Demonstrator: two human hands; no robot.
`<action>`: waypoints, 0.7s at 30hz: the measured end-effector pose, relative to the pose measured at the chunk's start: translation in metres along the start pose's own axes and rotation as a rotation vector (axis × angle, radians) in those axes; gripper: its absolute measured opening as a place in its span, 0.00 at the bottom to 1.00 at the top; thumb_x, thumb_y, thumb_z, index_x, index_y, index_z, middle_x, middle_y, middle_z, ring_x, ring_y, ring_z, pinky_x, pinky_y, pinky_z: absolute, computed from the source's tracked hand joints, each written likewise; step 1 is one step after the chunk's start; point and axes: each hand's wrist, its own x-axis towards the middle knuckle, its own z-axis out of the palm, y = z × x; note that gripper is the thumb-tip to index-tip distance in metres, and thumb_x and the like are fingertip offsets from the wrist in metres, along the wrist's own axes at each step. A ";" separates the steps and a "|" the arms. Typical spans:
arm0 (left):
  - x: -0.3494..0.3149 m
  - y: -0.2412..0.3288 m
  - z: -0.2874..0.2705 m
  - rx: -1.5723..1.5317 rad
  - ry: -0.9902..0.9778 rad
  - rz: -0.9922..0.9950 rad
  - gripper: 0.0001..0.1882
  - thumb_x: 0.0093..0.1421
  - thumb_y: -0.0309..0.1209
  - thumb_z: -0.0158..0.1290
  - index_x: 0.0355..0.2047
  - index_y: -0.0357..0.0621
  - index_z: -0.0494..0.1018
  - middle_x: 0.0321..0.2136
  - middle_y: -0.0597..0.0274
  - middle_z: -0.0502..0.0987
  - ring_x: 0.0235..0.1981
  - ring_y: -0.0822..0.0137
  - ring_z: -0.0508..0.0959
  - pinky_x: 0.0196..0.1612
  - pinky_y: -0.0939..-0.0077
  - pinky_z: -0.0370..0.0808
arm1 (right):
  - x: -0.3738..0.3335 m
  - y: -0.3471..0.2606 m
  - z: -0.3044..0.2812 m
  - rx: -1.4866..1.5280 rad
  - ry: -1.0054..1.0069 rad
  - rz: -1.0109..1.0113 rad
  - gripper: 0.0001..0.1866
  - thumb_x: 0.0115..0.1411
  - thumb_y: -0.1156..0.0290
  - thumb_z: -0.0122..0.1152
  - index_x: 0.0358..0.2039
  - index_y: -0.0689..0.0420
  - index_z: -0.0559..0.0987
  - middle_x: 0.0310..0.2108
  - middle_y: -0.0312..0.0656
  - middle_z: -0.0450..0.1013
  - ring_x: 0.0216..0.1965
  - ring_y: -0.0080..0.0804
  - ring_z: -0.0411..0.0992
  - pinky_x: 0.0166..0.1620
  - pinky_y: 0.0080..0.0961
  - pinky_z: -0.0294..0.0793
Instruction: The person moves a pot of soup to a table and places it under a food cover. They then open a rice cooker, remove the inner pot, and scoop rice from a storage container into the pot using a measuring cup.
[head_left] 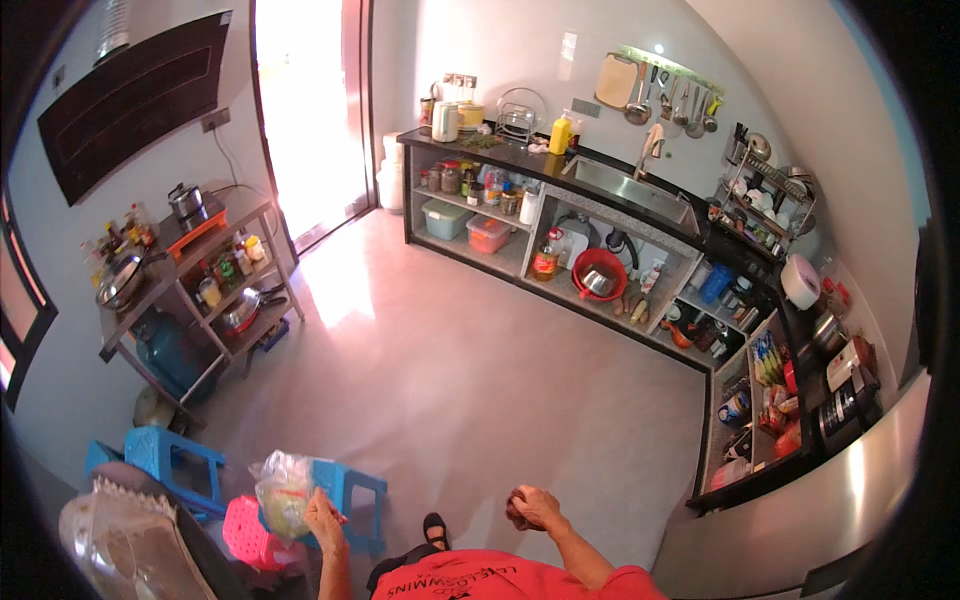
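Note:
At the lower left, my left hand (325,519) is closed at the edge of a clear plastic bag (284,488), which has something pale green inside. The bag overlaps a blue plastic stool (352,484) and a pink stool (247,532); whether it rests on either I cannot tell. My right hand (536,508) is out in front of me over the floor, to the right. Its fingers are curled in, and their dark, shaded side hides whatever they may hold.
More blue stools (176,462) and a covered round object (125,535) crowd the left. A metal rack (228,290) with a pot stands by the left wall. Along the far wall runs a counter (485,150) with a sink (625,188). A steel fridge (800,500) is at right.

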 end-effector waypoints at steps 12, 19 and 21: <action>0.120 -0.029 0.242 0.136 -0.569 -0.316 0.10 0.62 0.31 0.48 0.30 0.35 0.73 0.16 0.69 0.67 0.16 0.78 0.65 0.20 0.83 0.65 | -0.077 0.163 0.026 0.743 0.321 1.358 0.07 0.52 0.75 0.49 0.23 0.62 0.76 0.20 0.46 0.74 0.20 0.40 0.74 0.23 0.35 0.76; 0.181 -0.070 0.369 0.175 -0.654 -0.348 0.15 0.63 0.36 0.48 0.24 0.36 0.71 0.13 0.69 0.65 0.13 0.78 0.63 0.18 0.82 0.65 | 0.035 0.182 -0.037 0.840 0.342 1.436 0.06 0.51 0.74 0.53 0.20 0.60 0.75 0.16 0.44 0.72 0.16 0.36 0.71 0.20 0.34 0.72; 0.196 -0.073 0.410 0.166 -0.623 -0.361 0.17 0.62 0.38 0.49 0.23 0.37 0.70 0.12 0.69 0.65 0.13 0.78 0.62 0.18 0.82 0.65 | 0.085 0.201 -0.068 0.837 0.368 1.387 0.06 0.51 0.74 0.54 0.20 0.60 0.75 0.15 0.44 0.71 0.15 0.35 0.70 0.19 0.34 0.71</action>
